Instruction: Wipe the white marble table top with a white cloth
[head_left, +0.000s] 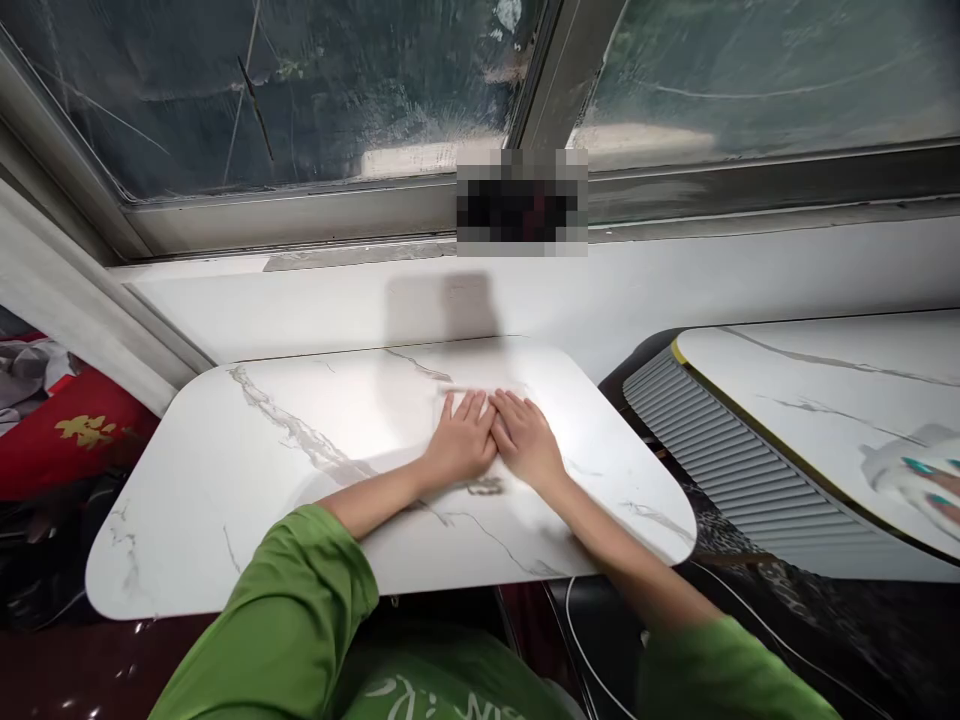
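Both hands lie side by side on a white marble-patterned tabletop [187, 450], thumbs and fingertips close together. My left hand [463, 440] rests palm down with its fingers stretched out. Beside it, my right hand [529, 435] is also palm down, its fingers extended and the two hands touching. Under them is a thin, clear or whitish sheet-like piece [450, 392]; its edges barely show, and I cannot make out its kind. A small brownish patch [487, 487] shows just below the hands. Neither hand grips anything.
A window frame [300, 225] runs along the back above a white ledge [315, 305]. A second marble-topped piece with ribbed grey sides [750, 470] stands at the right. Red cloth [82, 430] lies at the far left. A white cable [574, 630] hangs below the table's front edge.
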